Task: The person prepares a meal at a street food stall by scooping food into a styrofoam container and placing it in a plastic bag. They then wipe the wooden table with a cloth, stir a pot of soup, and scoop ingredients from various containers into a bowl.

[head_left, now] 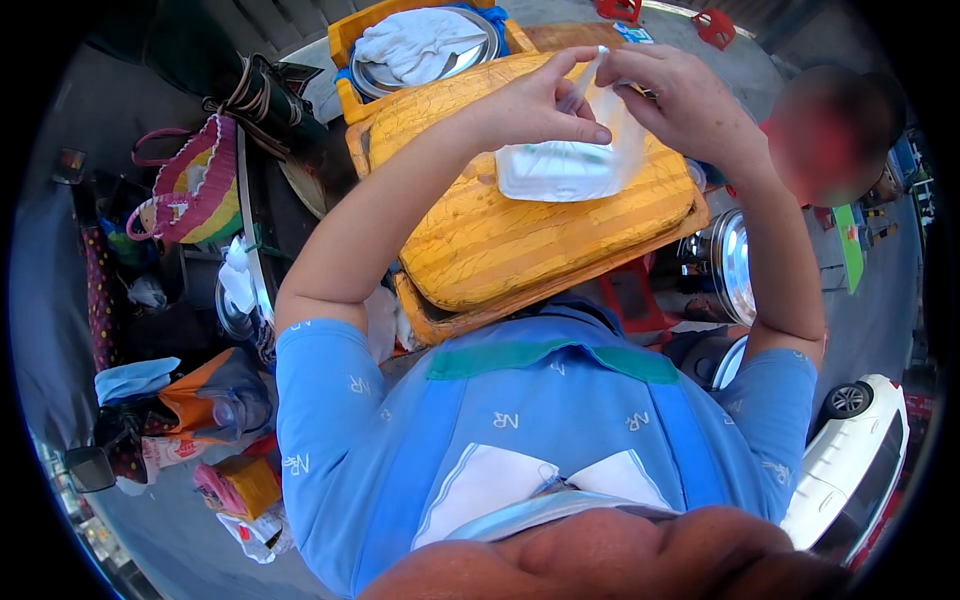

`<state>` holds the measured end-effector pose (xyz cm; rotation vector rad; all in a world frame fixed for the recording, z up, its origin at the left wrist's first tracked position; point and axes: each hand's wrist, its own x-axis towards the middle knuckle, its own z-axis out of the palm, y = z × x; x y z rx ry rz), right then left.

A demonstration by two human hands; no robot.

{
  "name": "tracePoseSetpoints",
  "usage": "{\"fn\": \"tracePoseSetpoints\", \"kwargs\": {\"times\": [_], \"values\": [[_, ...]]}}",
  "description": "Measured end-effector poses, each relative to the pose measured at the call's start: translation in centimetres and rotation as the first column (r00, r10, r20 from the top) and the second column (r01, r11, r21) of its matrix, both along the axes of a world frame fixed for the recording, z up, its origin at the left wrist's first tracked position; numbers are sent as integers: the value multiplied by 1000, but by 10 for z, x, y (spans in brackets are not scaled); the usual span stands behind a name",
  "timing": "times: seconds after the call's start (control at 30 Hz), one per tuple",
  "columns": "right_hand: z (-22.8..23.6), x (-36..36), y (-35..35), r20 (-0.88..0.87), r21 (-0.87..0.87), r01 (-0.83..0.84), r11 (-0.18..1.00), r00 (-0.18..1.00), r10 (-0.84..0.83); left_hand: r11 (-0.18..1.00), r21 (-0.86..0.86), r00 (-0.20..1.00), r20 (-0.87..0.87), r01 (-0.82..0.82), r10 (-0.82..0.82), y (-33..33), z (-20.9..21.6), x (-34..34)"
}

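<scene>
A white lidded takeaway box (555, 175) sits inside a thin, see-through plastic bag (628, 140) on a yellow slatted lid. My left hand (540, 108) is at the bag's gathered top, its thumb and forefinger curled round a strand of the plastic. Opposite it, my right hand (688, 100) pinches the other part of the bag's top between thumb and fingers. A small twisted end of plastic sticks up between the two hands. My forearms reach in from both sides, and the box stays flat below them.
The yellow lid (520, 262) lies right before me. Behind it, a yellow crate (345, 35) bears a metal pot lid with a white cloth (415, 45). At left hangs a pink-and-yellow woven basket (200, 185); steel pots (735, 265) stand at right, near another person (830, 135).
</scene>
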<state>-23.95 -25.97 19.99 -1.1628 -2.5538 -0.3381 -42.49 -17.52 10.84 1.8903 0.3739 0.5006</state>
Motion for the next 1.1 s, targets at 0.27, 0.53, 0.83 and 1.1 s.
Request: {"fn": "tracePoseSetpoints", "kwargs": {"times": [0.27,0.53,0.83,1.1], "values": [[-65,8,35,-533,-375,-4,927,819,-213,906,-416,987,93,-79,129,-1,-12,26],[-89,4,-17,-776,-254,-231,939,629,-55,943,-323,976,166,-80,139,-3,-11,8],[-136,5,31,-811,-377,-98,921,515,-278,32,885,874,454,-465,172,-7,-3,14],[-127,-2,43,-828,-466,-67,882,383,-409,116,955,907,217,-275,361,-32,-12,-16]]}}
